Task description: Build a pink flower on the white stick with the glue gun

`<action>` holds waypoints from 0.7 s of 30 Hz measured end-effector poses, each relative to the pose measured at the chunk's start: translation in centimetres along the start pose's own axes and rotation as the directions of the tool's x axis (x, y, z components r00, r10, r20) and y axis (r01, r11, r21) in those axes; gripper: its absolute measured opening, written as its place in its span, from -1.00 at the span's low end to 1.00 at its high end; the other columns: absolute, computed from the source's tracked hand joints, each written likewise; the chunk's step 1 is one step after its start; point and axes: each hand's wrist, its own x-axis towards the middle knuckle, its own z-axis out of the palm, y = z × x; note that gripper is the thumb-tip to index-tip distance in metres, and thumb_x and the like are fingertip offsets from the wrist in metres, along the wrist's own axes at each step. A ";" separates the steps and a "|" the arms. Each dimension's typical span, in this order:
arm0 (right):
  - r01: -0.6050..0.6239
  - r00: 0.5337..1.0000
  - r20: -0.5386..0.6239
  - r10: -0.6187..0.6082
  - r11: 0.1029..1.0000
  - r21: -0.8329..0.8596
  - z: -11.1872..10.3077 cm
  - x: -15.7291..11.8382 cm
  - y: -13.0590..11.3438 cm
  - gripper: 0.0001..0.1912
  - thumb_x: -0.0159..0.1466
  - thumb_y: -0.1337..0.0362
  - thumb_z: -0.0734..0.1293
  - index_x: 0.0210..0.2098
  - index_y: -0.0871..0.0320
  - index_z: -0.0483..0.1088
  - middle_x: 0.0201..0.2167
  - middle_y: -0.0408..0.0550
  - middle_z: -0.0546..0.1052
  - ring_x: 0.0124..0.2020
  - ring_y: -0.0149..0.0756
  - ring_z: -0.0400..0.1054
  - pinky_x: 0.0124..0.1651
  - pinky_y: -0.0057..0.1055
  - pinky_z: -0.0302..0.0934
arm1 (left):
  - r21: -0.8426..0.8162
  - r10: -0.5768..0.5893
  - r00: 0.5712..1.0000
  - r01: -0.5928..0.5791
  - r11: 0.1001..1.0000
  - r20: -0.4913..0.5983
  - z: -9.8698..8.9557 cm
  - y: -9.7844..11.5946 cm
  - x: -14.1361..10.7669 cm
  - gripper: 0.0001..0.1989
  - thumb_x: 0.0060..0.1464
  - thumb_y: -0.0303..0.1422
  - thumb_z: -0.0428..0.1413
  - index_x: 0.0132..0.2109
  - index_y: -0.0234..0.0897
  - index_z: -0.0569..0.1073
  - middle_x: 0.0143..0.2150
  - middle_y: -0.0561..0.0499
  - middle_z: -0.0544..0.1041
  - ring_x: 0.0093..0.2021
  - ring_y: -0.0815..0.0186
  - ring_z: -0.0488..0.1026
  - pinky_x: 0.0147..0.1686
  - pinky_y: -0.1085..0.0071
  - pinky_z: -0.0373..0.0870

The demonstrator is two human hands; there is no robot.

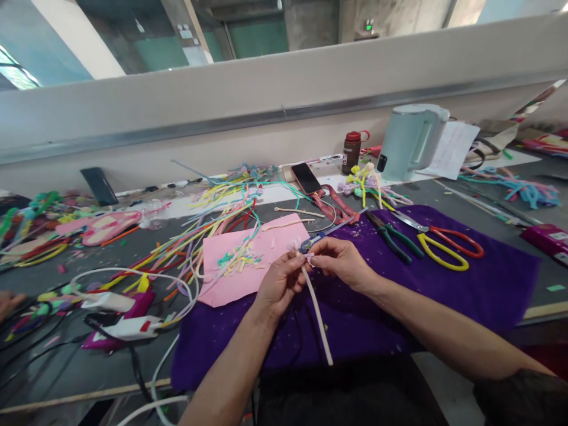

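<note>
My left hand is closed around the upper end of a long cream stem that hangs down over the purple cloth. Small pale lilac tufts stick up from its fingertips. My right hand pinches a small pale piece against the same spot, its fingertips next to the left ones. Just behind the hands lies a blue-handled tool, partly hidden. Left of them, a pink sheet bears cut green, yellow and white bits.
Red-and-yellow scissors and green-handled pliers lie right. Behind stand a light blue kettle, a brown bottle and a phone. Colourful stems and white chargers with cables fill the left; another person's hand shows there.
</note>
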 end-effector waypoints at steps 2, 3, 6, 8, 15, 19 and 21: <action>0.015 1.000 -0.019 -0.015 1.000 0.013 0.2 -0.1 0.1 -0.85 0.05 0.24 0.35 -0.42 0.20 0.38 -0.58 -0.19 0.43 -0.65 -0.55 0.18 -0.62 -0.59 0.07 | 0.007 -0.011 1.000 0.011 1.000 0.008 0.0 -0.1 0.0 -0.83 -0.09 -0.36 0.15 -0.37 -0.35 0.34 -0.50 0.09 0.40 -0.67 0.59 0.25 -0.75 0.68 0.11; 0.018 1.000 -0.026 -0.018 1.000 0.017 0.2 -0.1 0.2 -0.85 0.05 0.24 0.36 -0.43 0.20 0.38 -0.59 -0.20 0.42 -0.66 -0.55 0.17 -0.63 -0.60 0.06 | 0.012 -0.019 1.000 0.018 1.000 0.013 0.1 -0.1 0.0 -0.83 -0.09 -0.35 0.15 -0.36 -0.35 0.34 -0.50 0.09 0.40 -0.67 0.59 0.24 -0.75 0.68 0.11; 0.018 1.000 -0.023 -0.017 0.999 0.028 0.2 -0.1 0.3 -0.83 0.04 0.23 0.37 -0.43 0.20 0.38 -0.60 -0.20 0.41 -0.67 -0.56 0.17 -0.63 -0.60 0.05 | 0.024 -0.034 0.999 0.033 0.999 0.036 0.1 -0.2 -0.1 -0.82 -0.08 -0.34 0.15 -0.35 -0.35 0.34 -0.52 0.10 0.39 -0.69 0.59 0.22 -0.76 0.68 0.10; 0.028 0.999 -0.023 -0.028 0.999 0.022 0.1 -0.1 0.2 -0.84 0.05 0.23 0.36 -0.43 0.20 0.37 -0.60 -0.21 0.40 -0.66 -0.56 0.17 -0.63 -0.60 0.05 | 0.033 -0.040 0.998 0.038 0.999 0.057 0.1 -0.3 0.0 -0.82 -0.07 -0.33 0.14 -0.35 -0.35 0.34 -0.53 0.10 0.38 -0.70 0.60 0.21 -0.76 0.68 0.10; 0.008 0.999 -0.043 -0.010 0.999 -0.046 -0.2 -0.1 -0.4 -0.86 0.12 0.24 0.29 -0.42 0.20 0.31 -0.58 -0.23 0.37 -0.67 -0.55 0.22 -0.68 -0.62 -0.02 | 0.106 -0.005 0.999 0.001 0.994 0.036 -0.2 -0.4 0.1 -0.77 -0.10 -0.27 0.17 -0.43 -0.38 0.38 -0.54 0.09 0.40 -0.71 0.63 0.18 -0.77 0.68 0.06; 0.013 0.999 -0.040 -0.017 0.995 -0.096 -0.4 0.0 -0.5 -0.88 0.11 0.26 0.30 -0.44 0.21 0.33 -0.62 -0.25 0.33 -0.71 -0.60 0.13 -0.68 -0.62 -0.04 | 0.141 0.022 1.000 -0.023 0.990 0.004 -0.4 -0.3 0.0 -0.76 -0.10 -0.26 0.17 -0.46 -0.40 0.40 -0.59 0.10 0.38 -0.74 0.63 0.15 -0.79 0.67 0.04; 0.026 1.000 -0.007 -0.027 0.992 -0.127 -0.5 0.0 -0.5 -0.89 0.12 0.29 0.29 -0.41 0.22 0.38 -0.63 -0.25 0.32 -0.69 -0.60 0.12 -0.65 -0.62 -0.02 | 0.131 0.011 1.000 -0.011 0.991 -0.002 -0.4 -0.2 0.0 -0.76 -0.12 -0.26 0.18 -0.46 -0.40 0.41 -0.61 0.11 0.38 -0.75 0.63 0.14 -0.80 0.67 0.03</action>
